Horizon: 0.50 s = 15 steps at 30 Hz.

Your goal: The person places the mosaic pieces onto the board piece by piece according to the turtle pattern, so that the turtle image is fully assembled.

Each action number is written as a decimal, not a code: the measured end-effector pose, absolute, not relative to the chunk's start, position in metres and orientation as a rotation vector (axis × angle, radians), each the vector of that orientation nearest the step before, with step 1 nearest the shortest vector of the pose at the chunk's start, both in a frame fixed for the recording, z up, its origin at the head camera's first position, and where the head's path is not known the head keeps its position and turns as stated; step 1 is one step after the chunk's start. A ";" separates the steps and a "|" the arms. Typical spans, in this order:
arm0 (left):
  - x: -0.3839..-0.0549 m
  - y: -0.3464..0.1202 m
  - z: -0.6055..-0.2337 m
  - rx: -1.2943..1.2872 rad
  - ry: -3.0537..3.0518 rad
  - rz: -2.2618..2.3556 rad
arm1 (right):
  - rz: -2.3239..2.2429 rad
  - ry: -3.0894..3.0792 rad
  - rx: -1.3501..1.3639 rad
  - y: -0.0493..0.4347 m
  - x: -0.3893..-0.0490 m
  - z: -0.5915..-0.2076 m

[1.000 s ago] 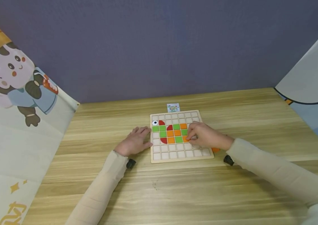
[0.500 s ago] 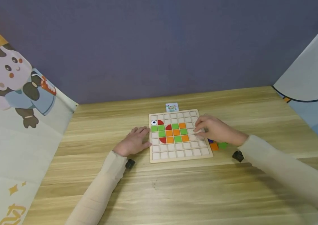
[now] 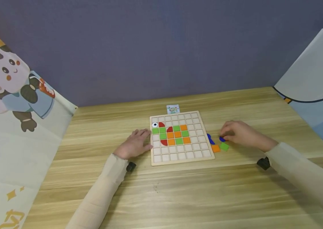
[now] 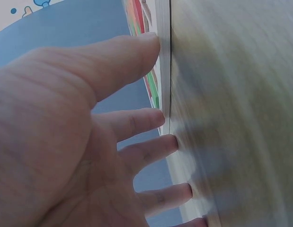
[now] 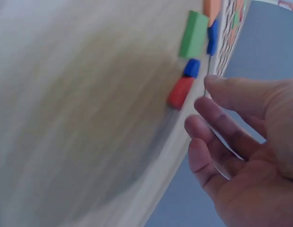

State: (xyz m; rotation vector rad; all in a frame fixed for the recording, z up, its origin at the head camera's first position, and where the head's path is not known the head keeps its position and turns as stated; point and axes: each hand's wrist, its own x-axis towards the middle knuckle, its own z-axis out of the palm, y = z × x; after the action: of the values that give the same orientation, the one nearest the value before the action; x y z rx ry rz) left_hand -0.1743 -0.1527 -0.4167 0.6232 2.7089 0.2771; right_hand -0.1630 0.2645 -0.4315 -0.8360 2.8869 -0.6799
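Note:
A square wooden grid board (image 3: 182, 163) holds red, green and orange tiles, with an eye tile (image 3: 154, 125) at its upper left. My left hand (image 3: 133, 144) rests at the board's left edge, its fingers spread; in the left wrist view the thumb and index fingertip are at the rim. To the right of the board, my right hand (image 3: 241, 136) hovers over loose tiles, fingers bent and nothing between them. Close to its fingertips are a small blue tile (image 3: 222, 139) and a red tile (image 5: 181, 93), which the hand hides in the head view.
Beside the board's right edge lie a green tile (image 3: 224, 146), an orange tile (image 3: 215, 148) and a blue tile (image 3: 210, 139). A small picture card (image 3: 173, 109) lies behind the board. A dark blue wall (image 3: 161, 54) rises at the table's back edge.
My right hand has let go of an orange tile at the pattern's lower right and moved right, off the board, to the loose tiles. The left hand stays at the board's edge.

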 end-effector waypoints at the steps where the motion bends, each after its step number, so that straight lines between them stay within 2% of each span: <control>1: -0.174 -0.153 -0.417 0.623 2.710 0.274 | -0.676 2.875 -0.829 0.267 -0.162 -0.432; 15: -0.172 -0.152 -0.415 0.647 2.710 0.277 | -0.743 2.912 -0.652 0.279 -0.165 -0.445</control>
State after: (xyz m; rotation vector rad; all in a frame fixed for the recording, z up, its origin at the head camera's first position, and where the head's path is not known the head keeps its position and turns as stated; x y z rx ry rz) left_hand -0.1723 -0.1518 -0.4146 0.6472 2.7100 0.2775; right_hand -0.1654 0.2794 -0.4454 -0.6516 2.9119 -0.7429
